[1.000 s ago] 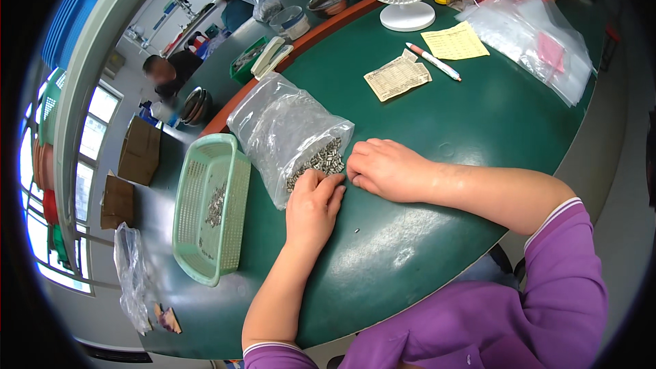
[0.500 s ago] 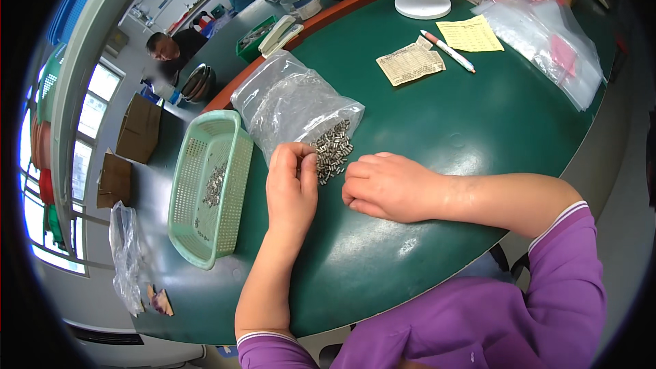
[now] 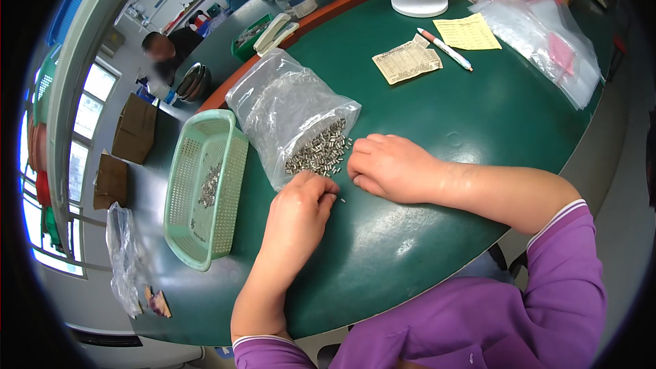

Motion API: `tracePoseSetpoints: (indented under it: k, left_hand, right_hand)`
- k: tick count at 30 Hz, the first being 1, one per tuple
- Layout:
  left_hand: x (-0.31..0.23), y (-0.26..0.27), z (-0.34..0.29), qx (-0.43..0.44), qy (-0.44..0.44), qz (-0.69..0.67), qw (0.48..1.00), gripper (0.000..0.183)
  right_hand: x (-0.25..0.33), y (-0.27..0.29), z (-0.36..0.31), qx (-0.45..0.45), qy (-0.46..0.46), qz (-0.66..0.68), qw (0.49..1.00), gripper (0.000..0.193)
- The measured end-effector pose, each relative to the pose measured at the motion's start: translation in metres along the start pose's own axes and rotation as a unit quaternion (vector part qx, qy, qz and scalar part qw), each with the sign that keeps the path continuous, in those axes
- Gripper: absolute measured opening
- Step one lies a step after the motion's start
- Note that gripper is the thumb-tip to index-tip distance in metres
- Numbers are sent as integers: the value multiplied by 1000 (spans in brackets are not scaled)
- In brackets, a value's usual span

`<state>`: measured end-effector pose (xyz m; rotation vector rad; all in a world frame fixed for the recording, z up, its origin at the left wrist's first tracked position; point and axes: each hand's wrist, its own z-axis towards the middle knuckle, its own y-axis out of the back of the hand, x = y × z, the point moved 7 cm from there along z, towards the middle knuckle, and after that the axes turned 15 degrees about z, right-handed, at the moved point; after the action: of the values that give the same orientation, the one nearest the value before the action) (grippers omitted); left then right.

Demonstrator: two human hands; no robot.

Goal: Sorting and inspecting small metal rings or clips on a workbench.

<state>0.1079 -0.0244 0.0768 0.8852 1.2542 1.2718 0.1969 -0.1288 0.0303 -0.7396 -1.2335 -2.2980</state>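
A heap of small cylindrical metal pieces (image 3: 318, 153) spills from the mouth of a clear plastic bag (image 3: 283, 92) lying on the green table. My left hand (image 3: 299, 210) is at the heap's near edge, its fingers bent and pinched together; whatever they hold is hidden. One loose metal piece (image 3: 343, 199) lies just right of those fingertips. My right hand (image 3: 391, 168) rests against the heap's right side with curled fingers, and its fingertips and anything in them are hidden. Left of the bag stands a light green perforated basket (image 3: 234, 184) with a small pile of metal pieces inside.
A yellow slip (image 3: 467, 32), a printed paper (image 3: 407, 62) and a pen (image 3: 445, 50) lie farther back. Beyond them is a white fan (image 3: 419, 3). Clear bags (image 3: 547, 48) are at the right. Past the orange table edge (image 3: 328, 15), another person (image 3: 167, 51) sits.
My left hand has moved toward me and right, off the heap's left part, uncovering more pieces. A single piece now lies apart near its fingertips. My right hand has shifted slightly away from me.
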Motion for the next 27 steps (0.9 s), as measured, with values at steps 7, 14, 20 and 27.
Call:
tracePoseSetpoints:
  k: [7,14,20,27]
  left_hand:
    - [-6,-15,-2,41,-55,7,998,11]
    - [-3,-18,0,51,-59,3,997,10]
    - [-9,-24,1,45,-72,3,996,14]
    - [0,-49,4,71,30,-186,980,10]
  right_hand:
    - [-3,3,-1,-6,-13,-1,1000,7]
    - [-20,28,3,-47,-80,-52,994,8]
    - [-43,41,12,-114,-103,-62,986,7]
    - [-45,18,19,-89,-52,-6,995,12]
